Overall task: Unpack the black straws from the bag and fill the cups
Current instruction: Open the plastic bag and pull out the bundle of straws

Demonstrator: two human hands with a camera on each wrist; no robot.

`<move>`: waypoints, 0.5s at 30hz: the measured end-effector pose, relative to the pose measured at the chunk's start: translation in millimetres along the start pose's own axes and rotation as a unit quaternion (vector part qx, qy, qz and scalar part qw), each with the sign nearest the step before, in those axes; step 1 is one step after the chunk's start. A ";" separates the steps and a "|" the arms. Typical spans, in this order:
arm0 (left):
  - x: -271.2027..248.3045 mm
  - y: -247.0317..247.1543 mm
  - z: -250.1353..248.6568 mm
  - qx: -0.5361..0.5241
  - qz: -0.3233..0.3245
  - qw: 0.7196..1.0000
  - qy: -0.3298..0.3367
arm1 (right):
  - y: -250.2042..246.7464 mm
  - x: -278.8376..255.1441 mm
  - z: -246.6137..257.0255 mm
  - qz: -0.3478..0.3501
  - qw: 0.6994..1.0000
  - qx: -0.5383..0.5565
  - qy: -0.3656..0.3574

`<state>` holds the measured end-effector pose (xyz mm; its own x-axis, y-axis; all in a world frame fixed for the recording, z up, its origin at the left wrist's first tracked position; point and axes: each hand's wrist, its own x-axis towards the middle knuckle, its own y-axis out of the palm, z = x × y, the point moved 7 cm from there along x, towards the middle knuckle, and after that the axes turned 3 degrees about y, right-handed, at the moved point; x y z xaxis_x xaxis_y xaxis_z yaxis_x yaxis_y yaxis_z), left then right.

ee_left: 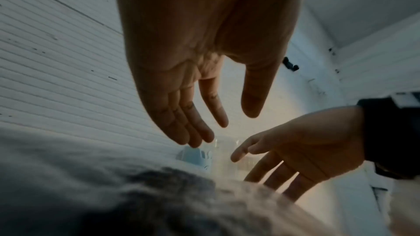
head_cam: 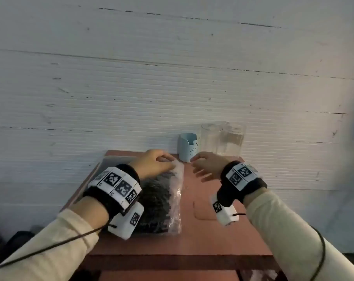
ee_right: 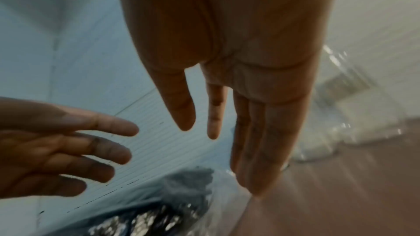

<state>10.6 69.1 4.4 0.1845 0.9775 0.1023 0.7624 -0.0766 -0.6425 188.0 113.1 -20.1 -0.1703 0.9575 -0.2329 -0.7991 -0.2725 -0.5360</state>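
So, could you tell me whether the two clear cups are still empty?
Empty: both clear cups stand upright, see-through, no straws inside; the straws lie in the bag.

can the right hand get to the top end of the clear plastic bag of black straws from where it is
Probably yes. The right hand hovers open just beside the far end of the clear plastic bag of black straws, with only bare red-brown table between them; the left hand is already over that end.

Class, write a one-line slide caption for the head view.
Both open hands, left hand and right hand, hover over the bag of black straws near three cups.
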 end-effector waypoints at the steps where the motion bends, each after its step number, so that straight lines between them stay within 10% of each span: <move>1: 3.0 2.9 2.1 0.002 0.004 1.000 -0.009 | 10.7 4.2 -3.3 0.022 0.999 0.010 0.027; 15: 0.6 17.7 11.1 0.061 0.058 0.996 -0.042 | 51.2 13.2 -0.5 0.022 1.000 0.017 -0.001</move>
<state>17.4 70.4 -15.4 0.2103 0.9769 -0.0389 0.6568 -0.1707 -0.7345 145.2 111.7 -51.1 -0.2066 0.9450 -0.2534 -0.8099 -0.3105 -0.4977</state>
